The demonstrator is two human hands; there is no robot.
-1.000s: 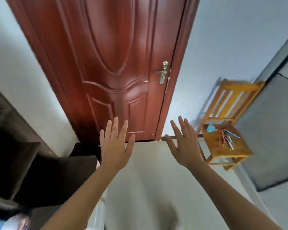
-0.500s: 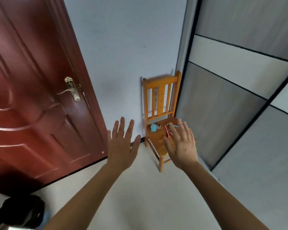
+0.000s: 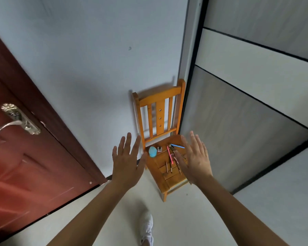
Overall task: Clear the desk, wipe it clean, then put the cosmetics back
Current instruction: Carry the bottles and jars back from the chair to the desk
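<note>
The person's left hand [image 3: 126,162] and right hand [image 3: 194,160] were both raised in front of the camera, backs toward it. The fingers [image 3: 127,144] of each were straight and spread, released and holding nothing. Both forearms were bare.

Between and beyond the hands stood a small orange wooden chair [image 3: 160,110], its slatted back against the pale wall [image 3: 96,59] and just beside a tall sliding-panel wardrobe [image 3: 247,121] with black trim. The cosmetics lay on the chair's seat. A light blue egg-shaped item [image 3: 152,151] sat at the left rear of the seat, and a small pale item [image 3: 159,149], too small to identify, sat just beside it. A pink pencil [image 3: 169,154] lay lengthwise near the middle, and a blue pencil [image 3: 178,146] lay crosswise toward the back right, over some dark thin sticks. A few brown pencils [image 3: 167,167] lay nearer the front. In the view the right hand overlapped the right part of the seat, and whether it touched anything there could not be told.

To the left hung a reddish-brown door [image 3: 25,166] with a metal lever handle [image 3: 20,119]. Below the hands, a white shoe [image 3: 147,226] stood on the light floor [image 3: 185,219].
</note>
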